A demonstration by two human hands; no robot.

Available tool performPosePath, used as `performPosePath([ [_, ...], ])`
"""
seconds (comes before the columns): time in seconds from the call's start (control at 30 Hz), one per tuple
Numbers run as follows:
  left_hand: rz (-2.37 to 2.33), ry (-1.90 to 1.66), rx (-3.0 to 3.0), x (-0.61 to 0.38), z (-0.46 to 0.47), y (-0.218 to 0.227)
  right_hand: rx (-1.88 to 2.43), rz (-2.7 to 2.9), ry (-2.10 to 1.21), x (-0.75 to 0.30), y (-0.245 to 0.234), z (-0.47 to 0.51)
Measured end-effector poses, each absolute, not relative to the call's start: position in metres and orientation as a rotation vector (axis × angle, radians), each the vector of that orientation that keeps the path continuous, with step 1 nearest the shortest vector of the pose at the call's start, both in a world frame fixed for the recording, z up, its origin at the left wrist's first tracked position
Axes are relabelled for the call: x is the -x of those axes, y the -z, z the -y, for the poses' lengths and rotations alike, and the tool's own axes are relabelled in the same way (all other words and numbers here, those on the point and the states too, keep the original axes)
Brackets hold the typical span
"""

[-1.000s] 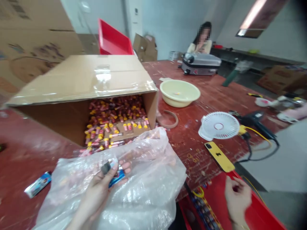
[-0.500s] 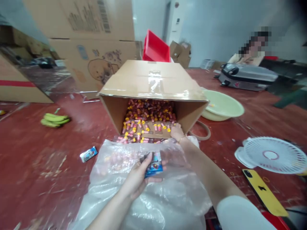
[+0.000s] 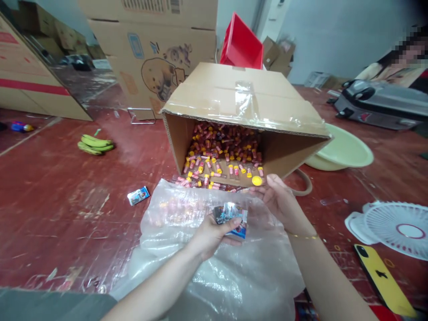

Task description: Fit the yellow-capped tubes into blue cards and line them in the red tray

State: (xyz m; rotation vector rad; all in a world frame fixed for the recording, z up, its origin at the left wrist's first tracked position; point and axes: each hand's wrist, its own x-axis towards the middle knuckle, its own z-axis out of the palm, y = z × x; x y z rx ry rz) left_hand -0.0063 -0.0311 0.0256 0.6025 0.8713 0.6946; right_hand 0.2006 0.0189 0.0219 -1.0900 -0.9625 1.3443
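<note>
My left hand (image 3: 214, 236) is closed around a few small blue-and-black foil packets (image 3: 240, 229), the thumb lying on top. It is over a translucent plastic bag (image 3: 227, 276). My right hand (image 3: 276, 198) is at the front right of an open cardboard box (image 3: 214, 91), fingers pinched on a small yellow-capped tube (image 3: 257, 180), its cap facing me. Inside the box lie many small clear tubes (image 3: 230, 145) with pink contents and yellow caps. Some have spilled to the front lip, and others show through the bag.
Another blue packet (image 3: 138, 195) lies on the red floor, with bananas (image 3: 96, 145) behind it. To the right are a green basin (image 3: 347, 154), a white fan grille (image 3: 394, 229) and a yellow phone (image 3: 384, 281). A person sits behind a grey suitcase (image 3: 384, 104).
My right hand has drawn back out of the box mouth toward me with a yellow-capped tube. The left still holds the packets. The view has shifted, so the scene sits further right.
</note>
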Motion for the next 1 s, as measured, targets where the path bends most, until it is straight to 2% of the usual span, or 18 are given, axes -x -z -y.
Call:
performPosePath([
  [0.07,-0.856,-0.666,-0.6,0.006,0.032,-0.025,0.964,0.817,-1.449,-0.197,-0.025,-0.002],
  [0.23,-0.818,-0.652,-0.644,0.007,0.035,-0.022,0.98,0.751,-1.599,-0.198,-0.009,0.019],
  [0.4,-0.811,-0.635,-0.667,0.008,0.037,-0.019,1.031,0.684,-1.584,-0.203,0.0,0.032],
  [0.67,-0.878,-0.627,-0.77,0.005,0.041,-0.024,0.968,0.742,-1.596,-0.191,-0.015,0.048],
  [0.8,-0.9,-0.618,-0.841,0.007,0.042,-0.024,0.966,0.901,-1.443,-0.181,-0.033,0.052],
  [1.0,-0.904,-0.65,-0.888,0.008,0.041,-0.024,0.952,1.259,-1.029,-0.17,-0.058,0.053],
])
